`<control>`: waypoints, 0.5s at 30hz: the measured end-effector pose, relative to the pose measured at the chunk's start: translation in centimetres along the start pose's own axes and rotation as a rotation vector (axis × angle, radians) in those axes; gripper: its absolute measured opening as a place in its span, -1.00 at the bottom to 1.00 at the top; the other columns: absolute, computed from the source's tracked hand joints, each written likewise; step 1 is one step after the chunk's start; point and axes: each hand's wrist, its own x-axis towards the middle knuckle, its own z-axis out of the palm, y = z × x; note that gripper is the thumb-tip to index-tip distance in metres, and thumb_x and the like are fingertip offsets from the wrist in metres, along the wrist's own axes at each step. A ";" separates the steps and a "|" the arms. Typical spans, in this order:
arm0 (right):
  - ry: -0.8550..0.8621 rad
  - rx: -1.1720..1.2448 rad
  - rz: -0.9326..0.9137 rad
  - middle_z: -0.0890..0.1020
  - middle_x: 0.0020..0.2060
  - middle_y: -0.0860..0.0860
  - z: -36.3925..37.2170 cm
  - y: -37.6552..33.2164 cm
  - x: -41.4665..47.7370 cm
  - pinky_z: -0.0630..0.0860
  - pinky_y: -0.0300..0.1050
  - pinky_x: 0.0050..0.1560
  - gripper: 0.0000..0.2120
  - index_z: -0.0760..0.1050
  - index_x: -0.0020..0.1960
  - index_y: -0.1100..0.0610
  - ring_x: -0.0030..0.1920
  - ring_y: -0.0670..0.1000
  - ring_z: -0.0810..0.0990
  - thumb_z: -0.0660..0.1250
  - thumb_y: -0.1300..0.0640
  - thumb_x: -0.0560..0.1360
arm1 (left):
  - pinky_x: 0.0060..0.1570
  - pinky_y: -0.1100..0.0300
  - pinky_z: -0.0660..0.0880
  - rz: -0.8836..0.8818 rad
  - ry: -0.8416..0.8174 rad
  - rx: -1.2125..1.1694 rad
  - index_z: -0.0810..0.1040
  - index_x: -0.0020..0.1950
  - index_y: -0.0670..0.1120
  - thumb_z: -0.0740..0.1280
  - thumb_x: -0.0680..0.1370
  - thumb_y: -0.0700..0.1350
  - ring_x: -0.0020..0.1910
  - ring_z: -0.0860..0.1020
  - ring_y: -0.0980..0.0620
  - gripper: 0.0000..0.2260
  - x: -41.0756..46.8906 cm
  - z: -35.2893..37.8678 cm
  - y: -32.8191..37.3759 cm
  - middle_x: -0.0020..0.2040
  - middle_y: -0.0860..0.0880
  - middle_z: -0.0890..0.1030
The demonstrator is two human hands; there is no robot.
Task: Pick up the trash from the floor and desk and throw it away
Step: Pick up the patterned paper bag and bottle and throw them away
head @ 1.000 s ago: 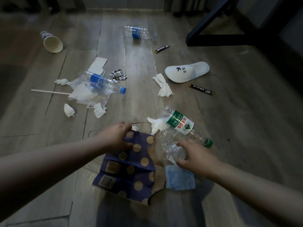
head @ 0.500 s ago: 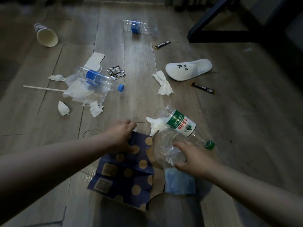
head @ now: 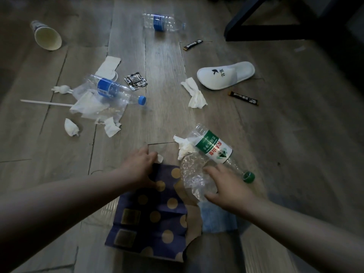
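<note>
Pinching top edge of dotted paper bag (head: pixel 155 213) with left grip (head: pixel 137 166). Clutching crumpled clear plastic (head: pixel 194 174) in right grip (head: pixel 228 188), just beside green-label bottle (head: pixel 213 146) lying on floor (head: pixel 167 75). Farther out: tissue (head: pixel 194 93), paper cup (head: pixel 48 37).

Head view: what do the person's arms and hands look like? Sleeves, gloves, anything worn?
Both are bare. The left forearm and right forearm show no sleeve within the frame. The left hand and right hand wear no gloves, and no watch, ring or band is visible. The light is dim, so fine marks cannot be told.
</note>
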 end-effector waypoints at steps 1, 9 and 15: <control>0.027 0.004 0.015 0.35 0.29 -0.01 -0.1 0.3 0.2 0.43 -0.07 0.23 -0.41 0.27 0.40 -0.03 0.26 0.03 0.40 0.37 -0.06 0.42 | 0.10 0.13 0.44 -0.003 -0.004 -0.011 0.37 0.29 -0.03 0.48 0.27 0.30 0.14 0.39 -0.03 -0.28 -0.1 0.1 0.0 0.20 -0.05 0.37; -0.001 0.006 0.081 0.29 0.39 -0.03 -1.1 1.8 1.1 0.41 -0.02 0.29 -0.13 0.01 0.53 -0.09 0.30 0.02 0.40 0.44 -0.12 0.39 | 0.19 0.11 0.44 0.071 -0.015 -0.072 0.43 0.25 -0.06 0.45 0.36 0.22 0.20 0.39 0.01 -0.41 -0.7 0.3 0.0 0.26 -0.01 0.34; -0.048 -0.041 0.093 0.43 0.26 -0.03 -0.8 2.0 0.9 0.44 -0.05 0.22 -0.46 0.36 0.34 -0.04 0.23 -0.01 0.44 0.42 -0.07 0.42 | -0.09 0.21 0.46 0.034 -0.053 -0.143 0.43 0.12 0.01 0.50 0.36 0.12 -0.01 0.46 0.08 -0.56 -0.8 0.4 0.4 0.09 0.03 0.49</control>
